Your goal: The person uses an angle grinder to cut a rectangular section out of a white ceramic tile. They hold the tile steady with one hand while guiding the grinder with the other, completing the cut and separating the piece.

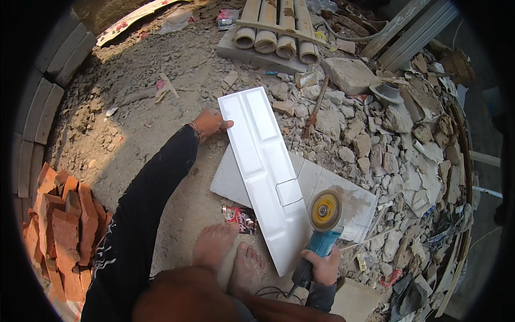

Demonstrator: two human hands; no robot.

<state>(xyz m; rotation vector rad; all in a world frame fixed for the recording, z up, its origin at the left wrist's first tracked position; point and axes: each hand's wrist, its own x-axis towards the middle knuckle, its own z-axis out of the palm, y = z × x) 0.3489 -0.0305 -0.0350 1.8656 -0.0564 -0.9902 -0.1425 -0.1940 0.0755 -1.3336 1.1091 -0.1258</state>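
A long white tile [252,145] with raised rectangular panels lies tilted across a grey slab [230,180]. Dark lines mark out a small rectangle on its lower right part. My left hand [211,124] grips the tile's upper left edge, thumb on top, other fingers hidden beneath. In my right hand [324,265] is a blue angle grinder [323,242], held by its body. Its round disc with a yellow centre [324,210] faces up, just right of the tile's lower part. Whether the disc is spinning I cannot tell.
My bare feet [215,244] are close to the tile's lower left edge, beside a red and black wrapper [240,219]. Broken rubble [391,161] covers the right side. Orange bricks [67,231] are stacked at left, pipes [265,40] lie at the back. A cord [271,290] runs near my feet.
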